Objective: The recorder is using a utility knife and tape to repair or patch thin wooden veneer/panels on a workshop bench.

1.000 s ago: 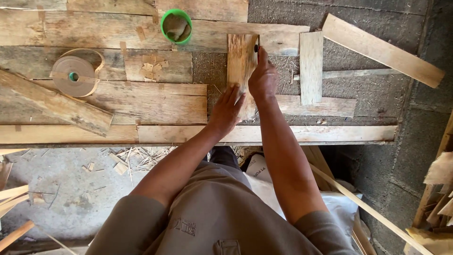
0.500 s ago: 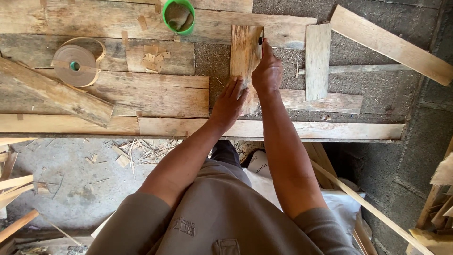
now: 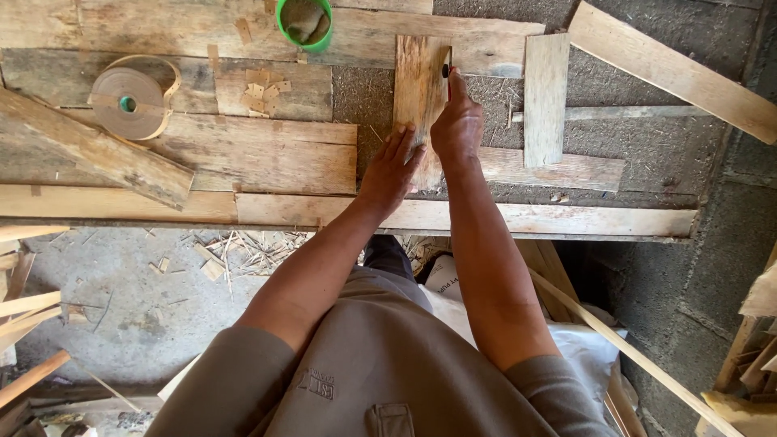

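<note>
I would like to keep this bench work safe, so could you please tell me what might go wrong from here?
The left hand only presses flat on the narrow weathered wooden board, so it may slide. The right hand works a small dark-and-red tool at the board's edge near its own fingers; a slip could nick them. The rough, splintery wood could leave splinters.

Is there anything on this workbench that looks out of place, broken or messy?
Small wood offcuts lie scattered on the bench planks, and shavings litter the floor below. One long board lies askew across the planks. Nothing looks broken.
</note>
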